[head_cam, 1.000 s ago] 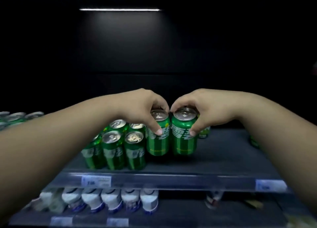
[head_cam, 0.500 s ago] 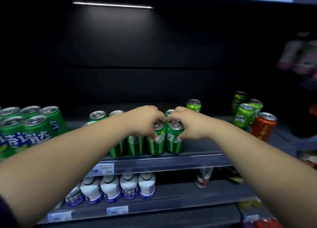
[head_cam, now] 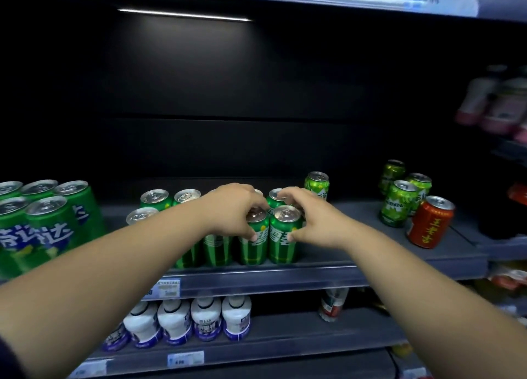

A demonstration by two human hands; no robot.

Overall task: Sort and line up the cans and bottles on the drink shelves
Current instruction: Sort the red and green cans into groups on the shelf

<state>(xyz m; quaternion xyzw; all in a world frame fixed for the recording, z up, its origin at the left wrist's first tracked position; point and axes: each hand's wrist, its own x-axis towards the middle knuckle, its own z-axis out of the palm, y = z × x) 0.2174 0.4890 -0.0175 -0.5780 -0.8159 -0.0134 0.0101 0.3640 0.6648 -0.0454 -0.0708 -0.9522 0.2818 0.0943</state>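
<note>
Left hand (head_cam: 236, 207): curled over the left green can (head_cam: 253, 243), thumb on its face.
Right hand (head_cam: 310, 219): gripping the right green can (head_cam: 285, 246) likewise.
Change: both cans have come forward to the shelf (head_cam: 370, 254) front edge, joining the green row.
Meaning: row likely finished; red can (head_cam: 430, 226) still unsorted.

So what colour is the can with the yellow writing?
The can is red-orange, seen best in the head view.

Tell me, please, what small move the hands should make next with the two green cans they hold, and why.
Probably release both. The left hand grips one green Sprite can, the right hand the neighbouring Sprite can; they stand upright, side by side, in line with the front row. A lone lighter green can behind them looks next.
</note>
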